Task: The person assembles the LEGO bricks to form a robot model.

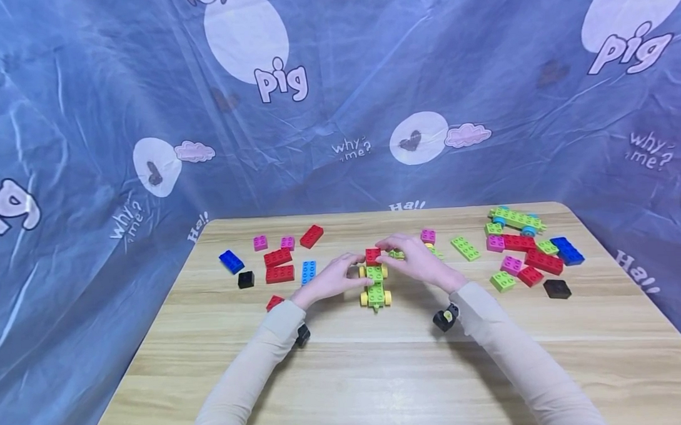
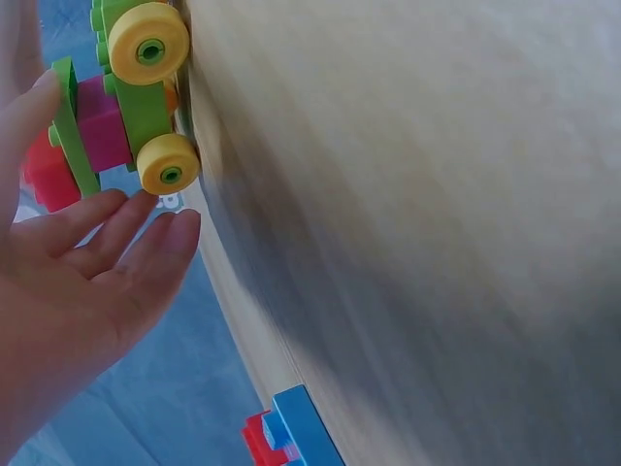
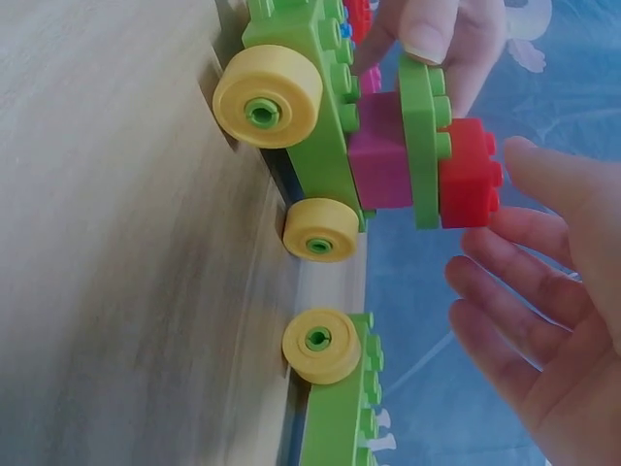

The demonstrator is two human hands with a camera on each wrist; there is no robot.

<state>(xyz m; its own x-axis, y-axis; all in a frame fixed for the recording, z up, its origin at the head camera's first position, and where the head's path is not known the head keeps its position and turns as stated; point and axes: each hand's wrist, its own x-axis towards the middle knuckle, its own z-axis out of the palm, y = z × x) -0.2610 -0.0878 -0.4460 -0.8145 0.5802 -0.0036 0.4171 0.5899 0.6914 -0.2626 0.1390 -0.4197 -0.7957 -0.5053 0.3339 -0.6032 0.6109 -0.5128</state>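
At the table's middle stands a lime-green toy-brick car base [image 1: 376,292] with yellow wheels. Wrist views show a magenta brick [image 3: 380,155] on it, a flat lime-green brick [image 3: 419,146] above that, and a red brick [image 1: 373,256] on top. My left hand [image 1: 336,276] holds the flat green brick by its ends, thumb on the near end and index finger at the far one; its other fingers are spread. From the right, my right hand [image 1: 412,260] pinches the red brick between thumb and index finger, the other fingers loose.
Left of the hands lie red bricks [image 1: 279,274], a light-blue brick [image 1: 309,272], a dark-blue brick [image 1: 231,262] and a black one [image 1: 246,279]. Mixed bricks and a blue-wheeled green base [image 1: 516,219] lie at right. Another yellow-wheeled base [image 3: 335,417] is partly behind my right hand.
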